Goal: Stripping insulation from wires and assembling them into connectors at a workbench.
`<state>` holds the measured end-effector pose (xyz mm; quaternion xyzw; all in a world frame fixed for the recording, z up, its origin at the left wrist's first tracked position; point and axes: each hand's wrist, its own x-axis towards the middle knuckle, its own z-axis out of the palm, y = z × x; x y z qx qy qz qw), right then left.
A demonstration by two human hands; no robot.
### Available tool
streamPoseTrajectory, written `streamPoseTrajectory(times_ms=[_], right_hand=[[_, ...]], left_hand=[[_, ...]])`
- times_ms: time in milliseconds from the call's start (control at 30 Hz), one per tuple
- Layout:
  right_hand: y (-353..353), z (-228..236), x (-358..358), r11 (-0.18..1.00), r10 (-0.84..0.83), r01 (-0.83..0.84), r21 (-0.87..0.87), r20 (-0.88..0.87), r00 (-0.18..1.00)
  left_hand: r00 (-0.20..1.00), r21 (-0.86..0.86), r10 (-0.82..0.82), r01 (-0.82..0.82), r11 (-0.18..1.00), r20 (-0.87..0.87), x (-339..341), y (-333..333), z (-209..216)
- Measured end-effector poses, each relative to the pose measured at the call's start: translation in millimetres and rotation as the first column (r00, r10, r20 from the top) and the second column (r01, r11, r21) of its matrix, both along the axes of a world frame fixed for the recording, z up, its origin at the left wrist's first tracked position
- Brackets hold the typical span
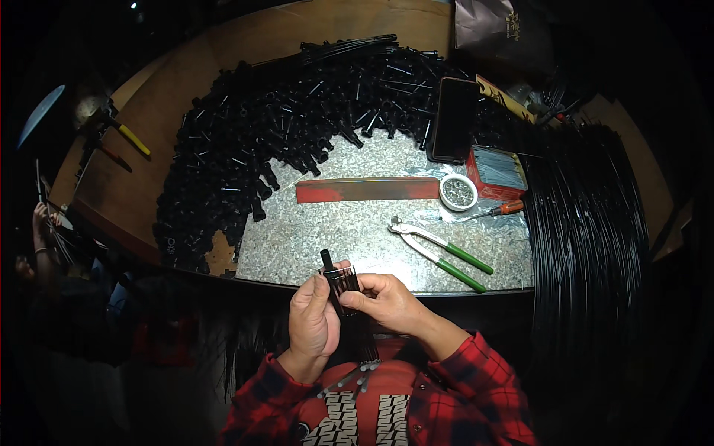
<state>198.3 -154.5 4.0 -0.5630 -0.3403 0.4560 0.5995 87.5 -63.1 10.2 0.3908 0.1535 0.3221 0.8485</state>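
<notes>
We find the left hand point(314, 316) clenched round a black tube point(328, 269), the right hand point(383, 299) pinching thin black rods point(346, 282) beside it. We judge assembly underway; seating the rods needs careful alignment. Pliers point(443, 253) lie beyond.

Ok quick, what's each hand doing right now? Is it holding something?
Left hand: closed around a black tube part with thin black rods.
Right hand: closed, fingers pinching the same bundle of thin black rods.
</notes>
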Motion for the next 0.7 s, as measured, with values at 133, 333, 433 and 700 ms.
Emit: streamPoseTrajectory(times_ms=[133,333,433,700], right_hand=[[1,1,-1,1.0,-0.002,0.002,0.02,0.002,1.0],[0,-3,2,0.996,0.075,-0.076,-0.051,-0.024,0.997],[-2,-3,5,0.994,0.091,-0.098,-0.051,-0.133,0.987],[2,6,10,0.991,0.116,-0.125,-0.038,-0.174,0.978]], left_hand=[[1.0,0.01,0.003,-0.003,1.0,0.0,-2,1,-1],[1.0,-0.003,-0.02,0.02,1.0,0.004,-5,1,-1],[0.999,0.016,-0.03,0.031,0.999,-0.011,-3,-1,-2],[0.999,0.013,-0.032,0.032,0.999,-0.002,1,-8,3]])
